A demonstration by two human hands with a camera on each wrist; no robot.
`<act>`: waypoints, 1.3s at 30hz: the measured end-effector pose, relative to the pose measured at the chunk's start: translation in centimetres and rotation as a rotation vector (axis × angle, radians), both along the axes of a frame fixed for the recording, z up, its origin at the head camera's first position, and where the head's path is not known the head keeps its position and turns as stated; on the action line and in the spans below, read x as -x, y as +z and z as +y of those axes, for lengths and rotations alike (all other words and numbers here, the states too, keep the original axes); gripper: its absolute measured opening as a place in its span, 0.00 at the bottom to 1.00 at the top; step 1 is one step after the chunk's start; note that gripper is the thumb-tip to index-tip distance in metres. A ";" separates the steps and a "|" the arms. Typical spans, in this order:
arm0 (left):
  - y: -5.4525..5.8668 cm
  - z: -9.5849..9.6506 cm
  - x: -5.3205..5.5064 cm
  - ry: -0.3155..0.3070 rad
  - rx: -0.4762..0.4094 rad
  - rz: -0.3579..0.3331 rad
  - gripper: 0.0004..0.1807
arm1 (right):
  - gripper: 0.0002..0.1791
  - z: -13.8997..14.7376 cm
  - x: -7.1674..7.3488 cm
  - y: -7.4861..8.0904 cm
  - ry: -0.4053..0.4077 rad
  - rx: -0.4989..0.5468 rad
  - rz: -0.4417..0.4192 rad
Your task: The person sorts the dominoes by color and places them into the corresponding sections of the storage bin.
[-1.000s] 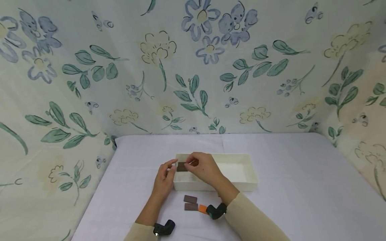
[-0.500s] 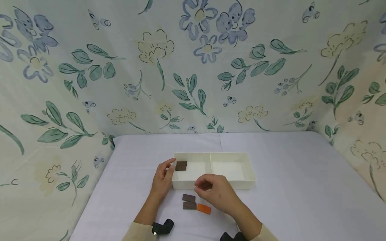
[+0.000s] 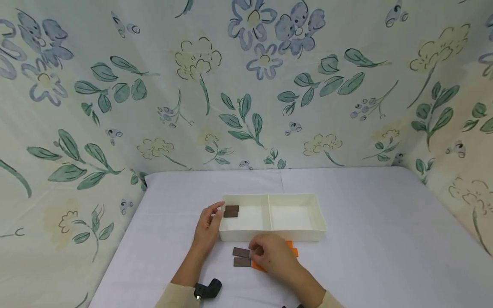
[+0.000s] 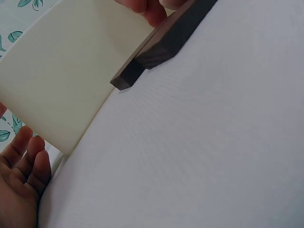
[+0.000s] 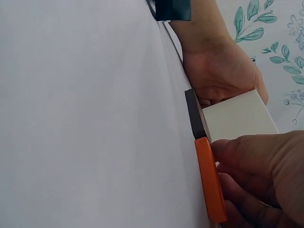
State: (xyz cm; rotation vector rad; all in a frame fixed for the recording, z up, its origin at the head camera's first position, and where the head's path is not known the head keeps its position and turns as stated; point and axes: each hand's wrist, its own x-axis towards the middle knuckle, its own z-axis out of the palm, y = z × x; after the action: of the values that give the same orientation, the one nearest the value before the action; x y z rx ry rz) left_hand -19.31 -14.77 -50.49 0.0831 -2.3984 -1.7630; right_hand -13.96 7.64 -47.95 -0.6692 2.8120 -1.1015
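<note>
My left hand [image 3: 206, 229] rests its fingertips against the left end of a white two-compartment box [image 3: 236, 236], fingers relaxed. Two dark brown rectangular blocks [image 3: 231, 208] lie at the left of the box's left compartment. On the table in front sit two more dark brown blocks [image 3: 241, 262] and an orange block [image 3: 256, 266], partly covered by my right hand [image 3: 275, 256]. That hand's loosely bent thumb and fingers are at the right ends of the dark blocks; in the right wrist view they are beside the orange block [image 5: 209, 180]. Nothing shows clearly held.
More orange pieces [image 3: 295, 252] show past the right hand, near the box's front wall. The box's divider [image 3: 269, 212] splits it into left and right compartments. A floral cloth [image 3: 246, 128] hangs behind the white-covered table [image 3: 366, 222].
My right hand has left the box's left compartment, come back over the front wall and lowered to the blocks on the table. My left hand stays at the box's left end.
</note>
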 end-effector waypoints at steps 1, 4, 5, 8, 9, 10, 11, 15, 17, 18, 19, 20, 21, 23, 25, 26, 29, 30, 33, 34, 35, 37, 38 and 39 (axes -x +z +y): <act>0.0 0.0 0.0 0.000 -0.001 0.000 0.18 | 0.08 -0.1 0.0 -0.1 0.003 0.000 0.000; 0.0 0.0 0.0 0.000 -0.004 0.000 0.18 | 0.09 -0.3 0.0 -0.3 0.006 -0.012 0.009; 0.0 0.0 0.0 -0.001 -0.003 0.002 0.18 | 0.09 -0.4 0.0 -0.3 0.006 -0.015 0.007; -0.1 0.0 0.0 -0.002 -0.002 0.009 0.18 | 0.09 -0.6 0.0 -0.3 -0.003 -0.023 -0.009; -0.1 0.0 0.0 -0.002 -0.002 0.012 0.18 | 0.09 -0.7 0.0 -0.3 -0.005 -0.025 -0.015; -0.1 0.0 0.0 -0.002 0.000 0.013 0.18 | 0.08 -0.8 0.0 -0.3 -0.009 -0.030 -0.021; -0.2 0.0 0.0 -0.002 0.003 0.013 0.18 | 0.08 -0.9 0.0 -0.3 -0.009 -0.034 -0.025; -0.2 0.0 0.0 -0.001 0.006 0.005 0.18 | 0.08 -1.0 0.0 -0.3 -0.013 -0.043 -0.026; -0.2 0.0 0.0 0.002 0.008 0.000 0.18 | 0.08 -1.0 -0.1 -0.3 -0.011 -0.043 -0.017; -0.3 0.0 -0.1 0.003 0.005 -0.001 0.18 | 0.08 -1.0 -0.1 -0.3 -0.010 -0.040 -0.015; -0.3 0.0 -0.1 0.002 0.006 0.000 0.18 | 0.07 -1.0 -0.1 -0.2 -0.008 -0.037 -0.012; -0.3 0.0 -0.1 0.003 0.007 0.001 0.18 | 0.07 -0.9 -0.1 -0.2 -0.004 -0.028 -0.009; -0.3 0.0 0.0 0.003 0.008 0.005 0.18 | 0.07 -0.9 -0.1 -0.2 0.001 -0.017 -0.010; -0.3 0.1 -0.1 0.001 0.014 0.019 0.18 | 0.07 -0.9 -0.1 -0.1 0.012 0.017 -0.015; -0.2 0.1 -0.1 -0.003 0.016 0.027 0.18 | 0.06 -0.8 0.0 0.1 0.025 0.067 -0.037; -0.2 0.1 -0.1 -0.002 0.013 0.026 0.18 | 0.06 -0.8 0.0 0.2 0.033 0.095 -0.047; -0.1 0.0 -0.1 -0.008 0.004 0.021 0.18 | 0.06 -0.7 0.1 0.5 0.051 0.163 -0.075; 0.0 0.0 -0.1 -0.010 -0.005 0.014 0.18 | 0.06 -0.7 0.1 0.6 0.059 0.185 -0.081; 0.0 0.0 -0.1 -0.008 -0.017 0.007 0.18 | 0.06 -0.6 0.0 1.0 0.077 0.247 -0.084; 0.0 0.0 -0.1 -0.009 -0.018 0.007 0.18 | 0.06 -0.6 0.0 1.2 0.079 0.269 -0.082; 0.0 0.0 -0.1 -0.009 -0.019 0.008 0.18 | 0.06 -0.6 0.0 1.4 0.079 0.293 -0.079; 0.0 0.0 -0.1 -0.008 -0.015 0.007 0.18 | 0.07 -0.6 0.1 2.0 0.076 0.342 -0.070; 0.0 0.0 -0.1 -0.009 -0.012 0.007 0.19 | 0.07 -0.6 0.3 2.3 0.069 0.357 -0.064; 0.0 0.0 -0.2 -0.011 -0.006 0.010 0.18 | 0.08 -0.6 0.4 2.6 0.060 0.372 -0.061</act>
State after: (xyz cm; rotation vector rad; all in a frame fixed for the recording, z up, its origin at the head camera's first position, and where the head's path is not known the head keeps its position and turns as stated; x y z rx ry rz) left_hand -19.16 -14.77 -50.53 0.0622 -2.3914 -1.7710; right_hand -14.41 7.03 -45.36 -0.7227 2.5386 -1.6217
